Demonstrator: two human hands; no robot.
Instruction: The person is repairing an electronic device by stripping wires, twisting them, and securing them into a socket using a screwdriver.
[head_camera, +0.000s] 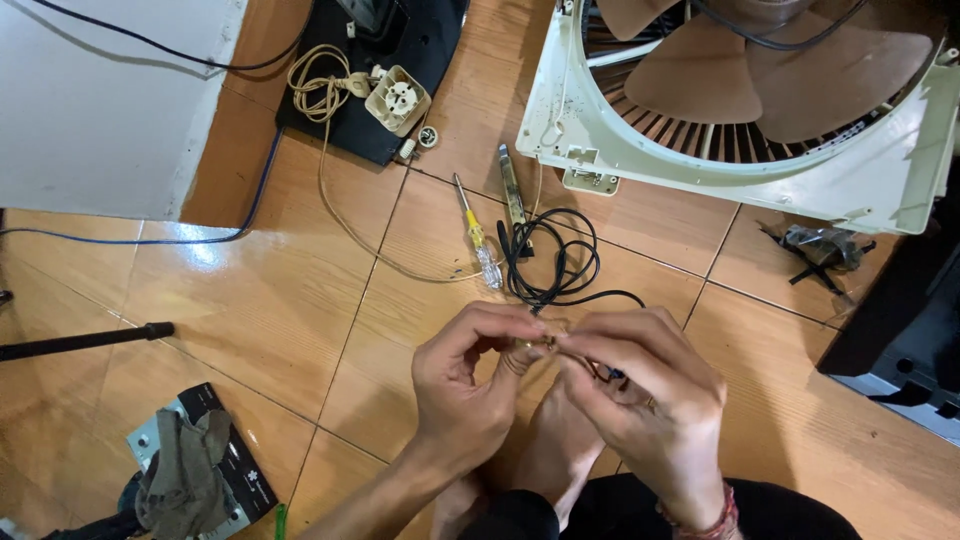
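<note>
Both the left hand and right hand pinch the black cable's bared end between meeting fingertips, the cable running away toward the fan housing.

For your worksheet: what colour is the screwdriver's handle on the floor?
Yellow and clear, on the screwdriver; head view.

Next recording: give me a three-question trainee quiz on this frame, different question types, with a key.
1. True or false: the screwdriver with the yellow handle is in the person's right hand.
2. Which lies closest to the hands? A) black cable coil B) beige plug C) grey cloth
3. Fill in: the fan housing holds brown ____.

Key:
1. False; it lies on the tiled floor, while both hands, left hand included, pinch thin wires.
2. A
3. blades
</note>
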